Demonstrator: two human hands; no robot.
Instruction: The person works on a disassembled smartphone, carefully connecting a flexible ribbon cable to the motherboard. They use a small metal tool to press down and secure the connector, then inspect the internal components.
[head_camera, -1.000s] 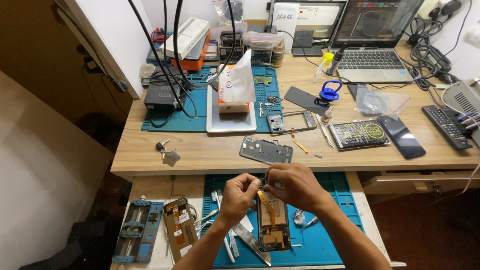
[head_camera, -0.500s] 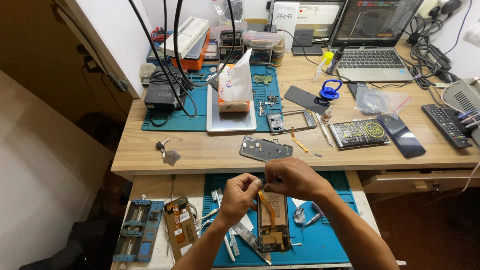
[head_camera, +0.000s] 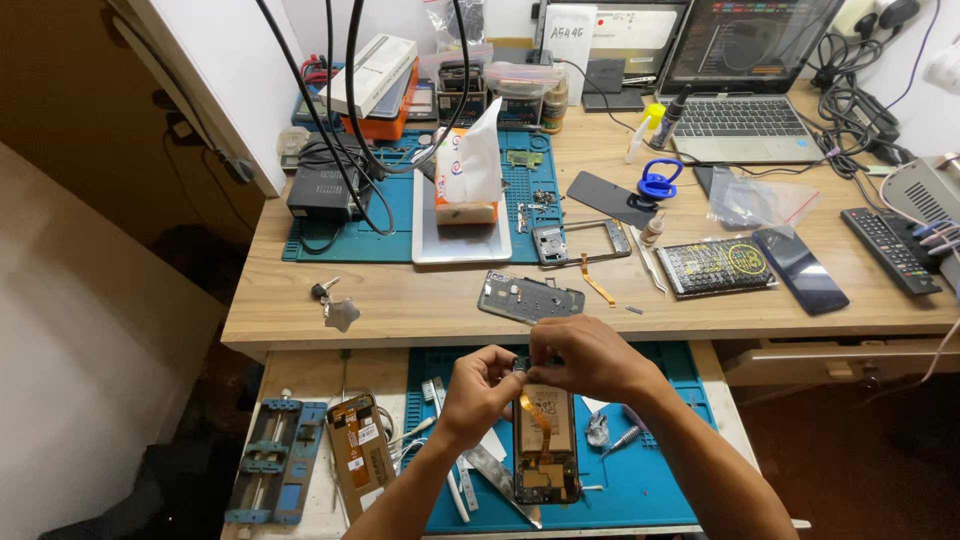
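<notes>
pinching a tiny part together with left hand (head_camera: 482, 388) and right hand (head_camera: 590, 357), above the opened phone (head_camera: 546, 445) lying on the blue mat (head_camera: 650, 480) of a pull-out shelf; crowding the wooden desk (head_camera: 420, 300) behind: laptop (head_camera: 745, 75), tissue box (head_camera: 467, 175).

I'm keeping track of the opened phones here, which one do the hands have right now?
The opened phone on the lower blue mat, with the orange flex cable, right under both hands. The other opened phone lies untouched on its left, off the mat.
</notes>
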